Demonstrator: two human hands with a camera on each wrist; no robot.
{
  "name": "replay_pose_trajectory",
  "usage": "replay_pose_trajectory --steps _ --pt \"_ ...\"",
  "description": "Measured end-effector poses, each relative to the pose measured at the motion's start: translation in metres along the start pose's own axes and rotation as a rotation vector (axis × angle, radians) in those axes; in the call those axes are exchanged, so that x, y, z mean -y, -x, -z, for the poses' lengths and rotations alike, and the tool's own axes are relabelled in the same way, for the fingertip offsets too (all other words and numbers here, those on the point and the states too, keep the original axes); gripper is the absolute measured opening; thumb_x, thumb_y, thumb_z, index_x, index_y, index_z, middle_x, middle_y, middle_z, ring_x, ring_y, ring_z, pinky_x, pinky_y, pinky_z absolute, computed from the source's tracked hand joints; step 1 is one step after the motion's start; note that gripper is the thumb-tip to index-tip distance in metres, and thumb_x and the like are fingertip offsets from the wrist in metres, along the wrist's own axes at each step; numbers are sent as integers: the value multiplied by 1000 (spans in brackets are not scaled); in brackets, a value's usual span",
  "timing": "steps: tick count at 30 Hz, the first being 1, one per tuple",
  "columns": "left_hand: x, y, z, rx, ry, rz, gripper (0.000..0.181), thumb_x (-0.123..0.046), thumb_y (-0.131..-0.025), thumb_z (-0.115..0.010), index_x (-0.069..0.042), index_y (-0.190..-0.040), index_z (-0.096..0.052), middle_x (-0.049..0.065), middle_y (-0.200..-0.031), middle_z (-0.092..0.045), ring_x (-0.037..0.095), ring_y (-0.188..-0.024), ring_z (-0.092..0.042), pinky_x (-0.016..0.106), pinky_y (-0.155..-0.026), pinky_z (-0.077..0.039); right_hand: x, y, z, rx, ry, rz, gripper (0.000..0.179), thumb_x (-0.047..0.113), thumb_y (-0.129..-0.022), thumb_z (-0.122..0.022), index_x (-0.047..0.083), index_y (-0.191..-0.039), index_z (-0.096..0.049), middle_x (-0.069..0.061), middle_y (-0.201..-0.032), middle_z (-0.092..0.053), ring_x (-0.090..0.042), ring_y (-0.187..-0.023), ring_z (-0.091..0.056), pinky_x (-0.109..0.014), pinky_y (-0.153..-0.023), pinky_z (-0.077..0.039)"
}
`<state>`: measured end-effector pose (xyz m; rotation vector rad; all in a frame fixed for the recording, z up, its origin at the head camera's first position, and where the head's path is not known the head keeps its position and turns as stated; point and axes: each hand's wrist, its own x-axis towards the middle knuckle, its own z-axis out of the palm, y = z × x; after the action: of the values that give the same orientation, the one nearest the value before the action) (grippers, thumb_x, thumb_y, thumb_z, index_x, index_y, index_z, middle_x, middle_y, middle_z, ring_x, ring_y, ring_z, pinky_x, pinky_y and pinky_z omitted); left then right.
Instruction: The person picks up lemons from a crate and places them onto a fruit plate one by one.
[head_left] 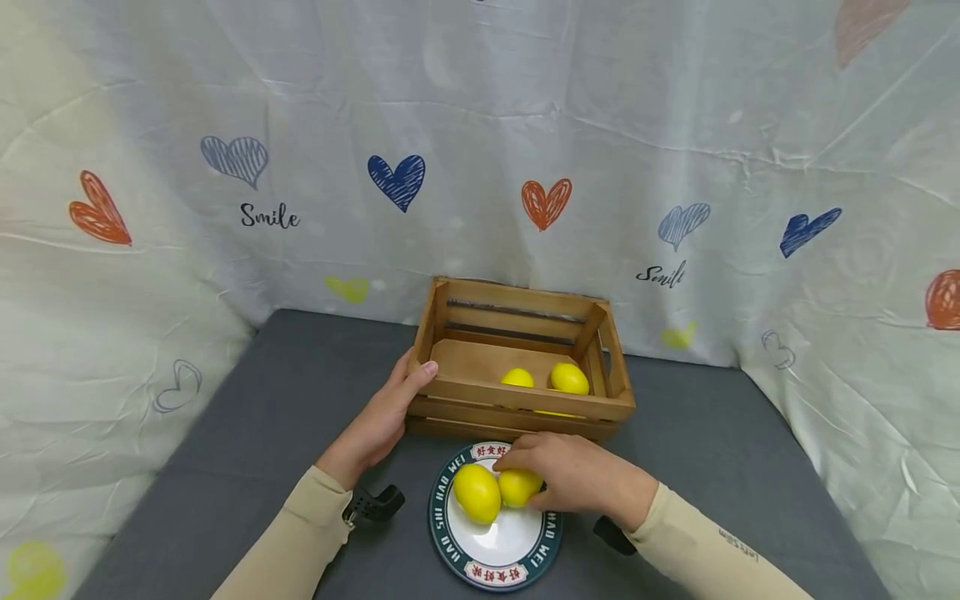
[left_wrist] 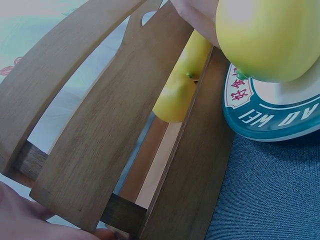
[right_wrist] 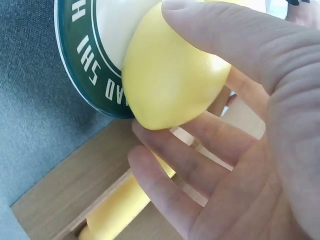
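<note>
My left hand (head_left: 378,421) grips the left end of a slatted wooden crate (head_left: 517,400), thumb over the top edge. My right hand (head_left: 581,475) holds a lemon (head_left: 517,490) at the plate, its thumb on one side and fingers on the other in the right wrist view. Beside that fruit, another lemon (head_left: 477,493) lies on the round white plate (head_left: 497,543) with a green lettered rim. Inside the crate, two lemons (head_left: 569,379) show near its right end. Through the slat gap, the left wrist view also shows yellow lemons (left_wrist: 172,97).
The plate sits right in front of the crate on a dark grey tabletop (head_left: 247,467). A white curtain (head_left: 480,108) printed with hearts hangs behind and along both sides. Black straps (head_left: 375,503) are at both wrists.
</note>
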<state>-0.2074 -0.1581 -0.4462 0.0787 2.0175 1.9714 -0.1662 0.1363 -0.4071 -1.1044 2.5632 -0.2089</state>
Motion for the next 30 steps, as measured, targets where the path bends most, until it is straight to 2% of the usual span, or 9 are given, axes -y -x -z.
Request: replay_pose_trajectory --steps 4,8,13,16,19,20,23,26,30 --pt "0 0 0 -1 -1 0 94 -62 -108 -50 -30 -174 9 9 -183 9 40 -166 1 83 -125 2 0 2 10 -3 9 3 54 25 -87 -93 26 -137 -74 6 -131 -72 -11 -112 -67 -39 -99 -61" --pt "1 -1 1 -2 -6 1 95 -64 -108 -51 -30 -174 9 9 -183 9 41 -167 1 83 -125 2 4 6 30 -8 21 5 52 24 -89 -91 26 -138 -73 7 -131 -72 -11 -115 -67 -39 -99 -61" --pt "2 -1 2 3 0 4 96 -65 -107 -52 -31 -174 8 8 -183 9 41 -167 0 83 -125 1 12 13 70 -10 29 42 48 25 -96 -85 26 -142 -71 9 -139 -72 -17 -131 -66 -42 -106 -59" --pt "2 0 2 5 3 9 97 -66 -107 -52 -32 -174 9 8 -183 9 40 -167 1 82 -125 1 16 16 98 -36 27 83 47 25 -99 -82 26 -144 -70 8 -144 -71 -19 -133 -67 -43 -106 -59" --pt "2 -1 3 3 2 6 97 -66 -107 -52 -32 -174 9 8 -183 9 40 -167 0 82 -126 0 19 15 124 -88 39 104 45 25 -101 -80 26 -145 -69 8 -137 -73 -13 -115 -72 -40 -98 -61" --pt "2 -1 4 3 2 6 97 -66 -107 -52 -32 -174 9 8 -183 9 40 -167 0 81 -126 0 20 13 131 -101 48 92 45 25 -101 -79 28 -145 -69 9 -135 -73 -10 -110 -71 -38 -97 -61" --pt "1 0 4 0 2 4 97 -65 -107 -52 -31 -174 8 8 -183 9 40 -167 0 81 -127 0 17 6 147 -116 75 49 44 27 -101 -79 30 -144 -69 10 -134 -73 -9 -110 -70 -37 -97 -61" --pt "0 1 3 -3 6 2 97 -64 -107 -53 -30 -174 8 8 -183 8 39 -167 -1 79 -128 0 10 -3 155 -82 72 -4 44 30 -101 -79 30 -145 -69 10 -141 -71 -14 -123 -69 -40 -104 -59" --pt "-1 1 1 -3 11 -7 95 -62 -108 -54 -30 -174 6 7 -183 6 39 -167 -3 76 -130 0 -7 -20 160 -26 63 -59 45 34 -101 -79 26 -144 -70 4 -143 -71 -19 -125 -68 -44 -105 -58"
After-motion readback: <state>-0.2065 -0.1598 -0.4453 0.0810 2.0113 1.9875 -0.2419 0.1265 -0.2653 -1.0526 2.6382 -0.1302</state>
